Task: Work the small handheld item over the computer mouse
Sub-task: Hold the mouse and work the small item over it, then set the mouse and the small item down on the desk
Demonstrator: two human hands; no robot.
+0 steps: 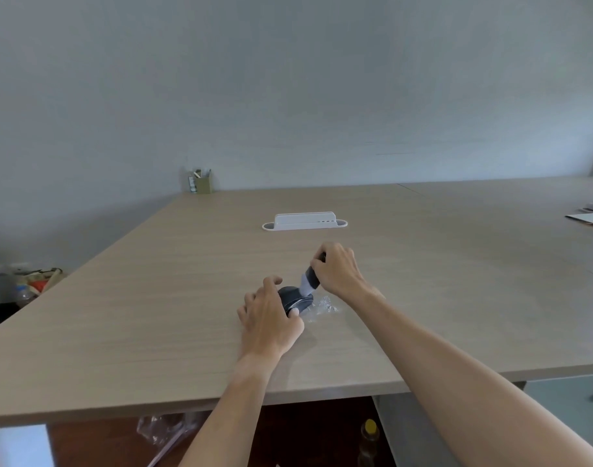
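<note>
Computer mouse (pixel 293 299) on desk (pixel 153 298), gripped by left hand (pixel 271 320). Right hand (pixel 337 269) closed around small brush (pixel 308 281), bristles touching mouse top. Clear plastic wrapper (pixel 323 306) just beside.

A pale wooden table (pixel 187 298) is stretching toward a plain grey-blue wall (pixel 288 79), with soft, even light falling across both.

My left hand (pixel 271 318) covers the near side of the mouse (pixel 293 299), and my right hand (pixel 337 269) hides most of the brush handle (pixel 311 276). The papers (pixel 590 217) at the right edge are cut off, and the pen holder's (pixel 200 182) contents are too small to tell.
</note>
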